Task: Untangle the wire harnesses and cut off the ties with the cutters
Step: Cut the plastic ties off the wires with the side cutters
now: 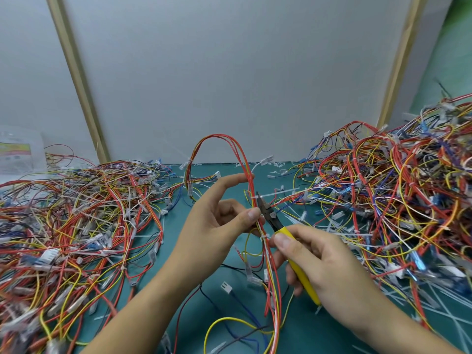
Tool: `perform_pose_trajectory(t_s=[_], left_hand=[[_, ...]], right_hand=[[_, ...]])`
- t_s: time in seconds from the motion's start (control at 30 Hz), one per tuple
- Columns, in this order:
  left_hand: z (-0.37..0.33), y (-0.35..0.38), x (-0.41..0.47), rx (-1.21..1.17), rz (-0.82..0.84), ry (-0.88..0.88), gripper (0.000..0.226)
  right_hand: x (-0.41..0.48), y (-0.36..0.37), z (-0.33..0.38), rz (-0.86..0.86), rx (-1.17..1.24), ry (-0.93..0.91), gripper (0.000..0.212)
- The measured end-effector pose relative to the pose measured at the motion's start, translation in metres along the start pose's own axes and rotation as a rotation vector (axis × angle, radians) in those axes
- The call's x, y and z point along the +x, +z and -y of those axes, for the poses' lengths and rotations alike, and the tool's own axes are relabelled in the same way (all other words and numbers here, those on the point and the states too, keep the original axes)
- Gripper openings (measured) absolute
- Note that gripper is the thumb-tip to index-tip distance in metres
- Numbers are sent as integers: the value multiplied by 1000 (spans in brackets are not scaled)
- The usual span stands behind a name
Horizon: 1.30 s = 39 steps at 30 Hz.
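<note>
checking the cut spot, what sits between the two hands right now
Head view: the wire bundle, pinched by the left hand, runs between it and the right hand. A white tie sits on it, with the tip of the cutters at that tie.

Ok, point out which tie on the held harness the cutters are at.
The upper tie, long tail sticking out right, meets the cutters; the lower tie sits down by their yellow handles.

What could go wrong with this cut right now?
The tips of the yellow-handled cutters sit at the white plastic zip tie, tight against the red, yellow and white wire bundle, so they might nick a wire. The left hand pinches that bundle right beside the blades and could get caught.
</note>
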<state>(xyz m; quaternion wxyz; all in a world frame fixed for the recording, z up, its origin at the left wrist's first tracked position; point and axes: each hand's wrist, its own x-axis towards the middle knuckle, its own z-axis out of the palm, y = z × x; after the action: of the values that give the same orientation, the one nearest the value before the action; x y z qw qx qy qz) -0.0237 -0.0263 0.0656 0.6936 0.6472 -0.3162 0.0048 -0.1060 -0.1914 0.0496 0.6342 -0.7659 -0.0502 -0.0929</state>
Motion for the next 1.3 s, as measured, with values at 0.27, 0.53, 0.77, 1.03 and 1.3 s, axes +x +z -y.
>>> perform_pose_trajectory(t_s=[0.27,0.53,0.77,1.03,1.3], left_hand=[[-1,0,-1,19,0,0,43],[-2,0,-1,-12,4,-9,43],[-1,-1,-1,-18,9,-8,43],[2,-1,-1,-29,25,2,42],[2,-1,0,-43,22,12,42]], right_hand=[[0,0,1,5,16,-4,32],[0,-1,2,11,10,-13,34],[0,0,3,12,16,-9,37],[0,0,3,4,6,-14,34],[-1,-1,1,14,0,-17,29]])
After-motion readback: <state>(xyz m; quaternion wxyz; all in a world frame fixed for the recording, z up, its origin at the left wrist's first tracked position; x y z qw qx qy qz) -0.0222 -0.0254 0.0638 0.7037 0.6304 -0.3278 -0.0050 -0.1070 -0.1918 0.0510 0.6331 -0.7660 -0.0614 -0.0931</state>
